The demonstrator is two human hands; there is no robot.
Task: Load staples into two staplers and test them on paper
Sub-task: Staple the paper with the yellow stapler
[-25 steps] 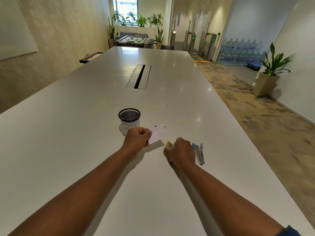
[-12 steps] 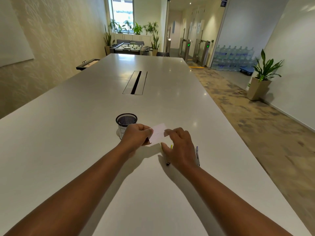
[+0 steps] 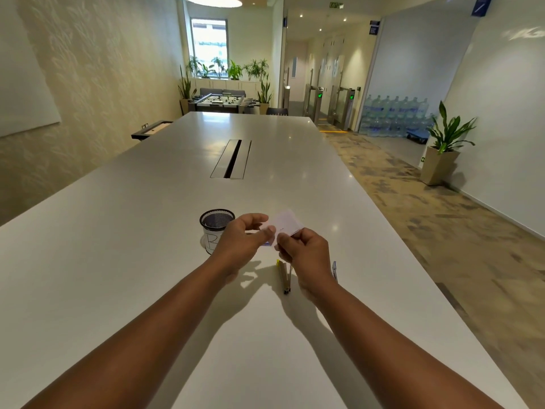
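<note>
Both hands [image 3: 275, 246] pinch paper [image 3: 285, 222]; yellow stapler [image 3: 283, 275] seemingly points away.

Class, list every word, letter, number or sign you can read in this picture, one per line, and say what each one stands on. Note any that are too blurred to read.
"EXIT": green sign on the ceiling over the corridor.
"R", hand-drawn: white label on the mesh cup; anything after it is hidden by the left hand.
Blue wall signs: too small to read.
Paper pinched by both hands, the right hand at its near edge: marks too faint to read.
</note>
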